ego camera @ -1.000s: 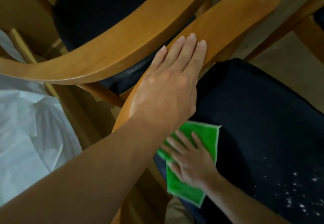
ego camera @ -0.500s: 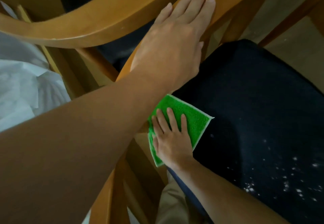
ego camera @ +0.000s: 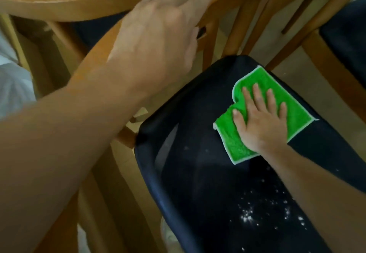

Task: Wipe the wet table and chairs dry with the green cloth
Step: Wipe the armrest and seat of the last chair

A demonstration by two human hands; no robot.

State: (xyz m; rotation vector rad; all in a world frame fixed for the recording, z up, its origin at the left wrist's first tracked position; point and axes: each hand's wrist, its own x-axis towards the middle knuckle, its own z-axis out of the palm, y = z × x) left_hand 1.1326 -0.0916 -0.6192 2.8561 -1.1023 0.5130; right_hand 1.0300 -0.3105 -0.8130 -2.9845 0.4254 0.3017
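The green cloth [ego camera: 297, 112] lies flat on the dark seat cushion [ego camera: 198, 173] of a wooden chair. My right hand [ego camera: 261, 120] presses down on the cloth with straight, spread fingers, near the cushion's far right edge. My left hand [ego camera: 158, 34] rests flat with straight fingers on the curved wooden backrest [ego camera: 93, 54] of the same chair. White specks [ego camera: 247, 213] dot the near part of the cushion.
Another wooden chair's curved back rail [ego camera: 79, 1] crosses the top, close to my left hand. A third chair with a dark seat [ego camera: 346, 40] stands at the right. White fabric [ego camera: 11, 78] shows at the left edge. Beige floor [ego camera: 326, 102] lies beyond the cushion.
My right hand has slid the green cloth from the cushion's left edge across to its far right side. My left hand stays flat on the backrest.
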